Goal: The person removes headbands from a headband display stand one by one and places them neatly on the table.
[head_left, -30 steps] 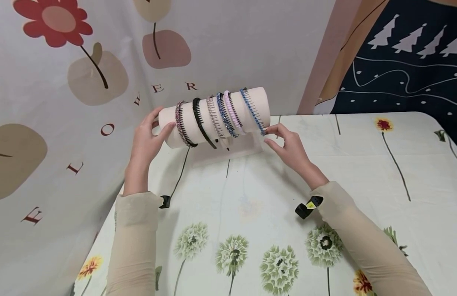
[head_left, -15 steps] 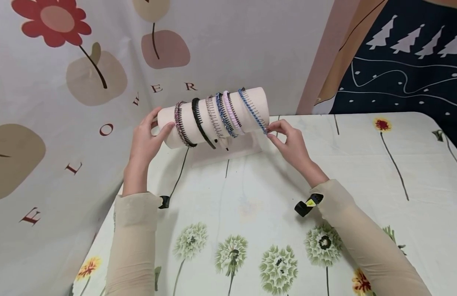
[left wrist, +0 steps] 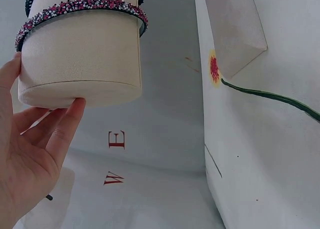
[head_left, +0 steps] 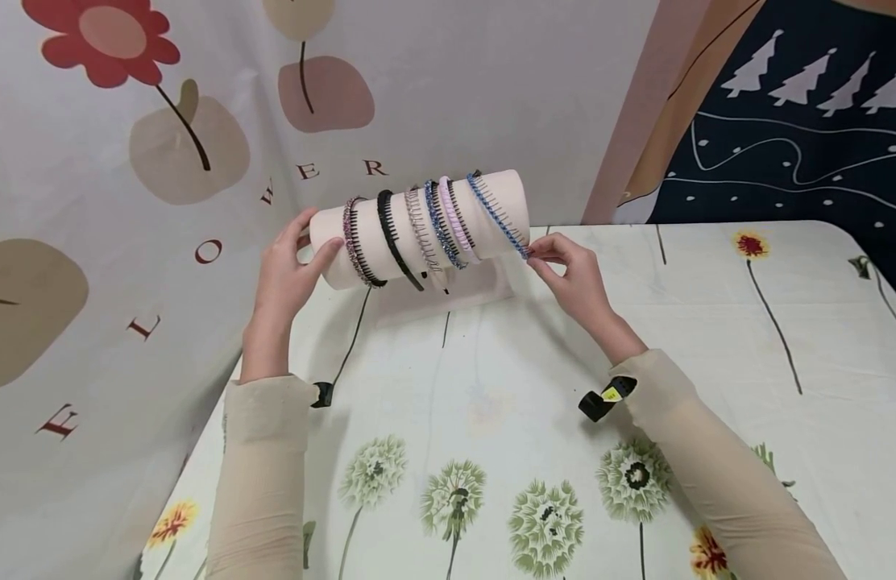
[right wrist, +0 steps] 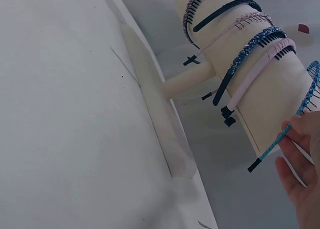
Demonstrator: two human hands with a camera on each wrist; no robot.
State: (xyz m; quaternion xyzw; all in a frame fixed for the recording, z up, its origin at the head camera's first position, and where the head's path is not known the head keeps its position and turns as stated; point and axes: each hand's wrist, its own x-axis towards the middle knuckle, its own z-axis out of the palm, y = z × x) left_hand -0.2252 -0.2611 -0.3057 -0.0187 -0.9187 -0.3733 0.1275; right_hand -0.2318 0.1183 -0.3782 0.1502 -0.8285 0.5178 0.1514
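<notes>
A cream cylindrical headband stand (head_left: 371,242) lies level above the table on its base (right wrist: 170,139). My left hand (head_left: 284,274) grips its left end, thumb on the front and fingertips at the end face (left wrist: 80,96). Near the stand's right end, a blue braided headband (head_left: 495,211) with comb teeth sits slanted. My right hand (head_left: 574,278) pinches its lower arm, drawn out from the stand; its dark tip shows below the fingers in the right wrist view. Beside it sit a lilac headband (head_left: 455,221) and a dark blue glittery headband (head_left: 439,225).
Further left on the stand are a thin pinkish wavy headband (head_left: 421,229), a black headband (head_left: 397,246) and a pink glittery headband (head_left: 355,250). A flower-print cloth (head_left: 484,370) covers the table. A printed curtain (head_left: 491,80) hangs close behind the stand.
The right thumb has closed against the fingers on the blue headband. That hand has moved slightly right, pulling the headband's lower end outward. The left hand stays on the stand.
</notes>
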